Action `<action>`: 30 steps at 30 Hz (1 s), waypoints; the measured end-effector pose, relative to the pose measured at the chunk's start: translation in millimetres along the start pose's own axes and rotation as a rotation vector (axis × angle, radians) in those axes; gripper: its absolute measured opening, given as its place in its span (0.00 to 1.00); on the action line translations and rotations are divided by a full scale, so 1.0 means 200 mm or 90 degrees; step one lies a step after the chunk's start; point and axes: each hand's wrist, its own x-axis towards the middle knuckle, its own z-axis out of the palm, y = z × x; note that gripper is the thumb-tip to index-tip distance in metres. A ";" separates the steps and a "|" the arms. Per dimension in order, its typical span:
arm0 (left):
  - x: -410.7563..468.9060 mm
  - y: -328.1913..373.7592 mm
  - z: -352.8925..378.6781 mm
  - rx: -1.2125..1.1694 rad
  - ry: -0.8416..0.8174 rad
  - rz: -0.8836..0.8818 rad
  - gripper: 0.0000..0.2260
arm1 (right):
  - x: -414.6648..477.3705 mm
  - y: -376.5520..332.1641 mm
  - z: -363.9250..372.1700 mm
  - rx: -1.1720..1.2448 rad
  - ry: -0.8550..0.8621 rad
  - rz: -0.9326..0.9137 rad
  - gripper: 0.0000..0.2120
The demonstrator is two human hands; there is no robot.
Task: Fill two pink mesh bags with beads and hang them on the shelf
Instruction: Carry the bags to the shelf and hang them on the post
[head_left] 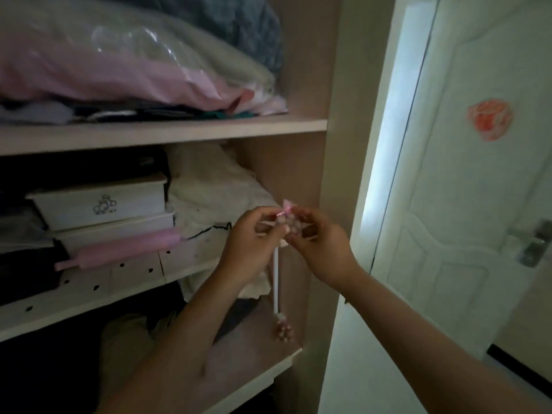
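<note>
The left hand (249,234) and right hand (321,245) both pinch a bead-filled pink mesh bag (287,219), its gathered neck pointing to 12 o'clock. A white cord (277,282) hangs vertically from it toward 6 o'clock and ends at the second bead bag (283,330), near the wardrobe shelf (257,375).

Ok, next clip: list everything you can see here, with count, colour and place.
pink mesh bag: one, pink, beads inside, between both hands
hanging mesh bag: one, pink, beads inside, dangling below the hands
ribbon: one, white, running down to the hanging bag
boxes: two, white, stacked on middle shelf
tube: one, pink, before the boxes
cloth: one pile, white, right of boxes
bagged bedding: one, pink and grey, top shelf
door: one, white, far right
sticker: one, red, on door
left hand: pinches held bag
right hand: pinches held bag
</note>
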 end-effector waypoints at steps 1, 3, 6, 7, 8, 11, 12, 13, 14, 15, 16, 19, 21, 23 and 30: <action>0.04 0.08 -0.02 0.003 0.009 0.025 0.09 | 0.04 -0.06 -0.05 0.001 0.015 -0.021 0.21; 0.12 0.24 -0.04 0.005 0.030 0.066 0.09 | 0.14 -0.18 -0.15 0.000 0.038 -0.058 0.22; 0.26 0.44 -0.07 0.028 0.047 0.134 0.10 | 0.27 -0.33 -0.28 -0.027 0.085 -0.128 0.22; 0.29 0.50 -0.08 0.053 0.053 0.160 0.11 | 0.32 -0.37 -0.32 -0.036 0.107 -0.147 0.21; 0.33 0.55 -0.09 0.079 0.057 0.182 0.11 | 0.37 -0.41 -0.35 -0.048 0.125 -0.159 0.21; 0.45 0.64 -0.11 0.149 0.062 0.207 0.13 | 0.51 -0.48 -0.39 -0.072 0.138 -0.167 0.20; 0.48 0.66 -0.12 0.176 0.065 0.216 0.13 | 0.56 -0.50 -0.40 -0.083 0.127 -0.159 0.20; 0.50 0.66 -0.12 0.204 0.070 0.224 0.14 | 0.60 -0.52 -0.39 -0.095 0.112 -0.149 0.19; 0.51 0.67 -0.11 0.233 0.078 0.232 0.14 | 0.63 -0.53 -0.39 -0.106 0.097 -0.140 0.19; 0.52 0.67 -0.11 0.264 0.087 0.242 0.15 | 0.67 -0.54 -0.38 -0.113 0.084 -0.134 0.18; 0.53 0.67 -0.10 0.297 0.094 0.255 0.16 | 0.69 -0.54 -0.38 -0.120 0.072 -0.125 0.18; 0.54 0.66 -0.10 0.400 0.075 0.287 0.19 | 0.77 -0.55 -0.37 -0.150 0.045 -0.099 0.14; 0.55 0.64 -0.11 0.481 0.055 0.295 0.20 | 0.81 -0.56 -0.37 -0.204 0.034 -0.116 0.09; 0.56 0.63 -0.11 0.544 0.037 0.290 0.19 | 0.82 -0.55 -0.37 -0.261 0.044 -0.145 0.08; 0.58 0.65 -0.15 0.581 -0.039 0.251 0.22 | 0.69 -0.51 -0.38 -0.418 0.047 -0.247 0.24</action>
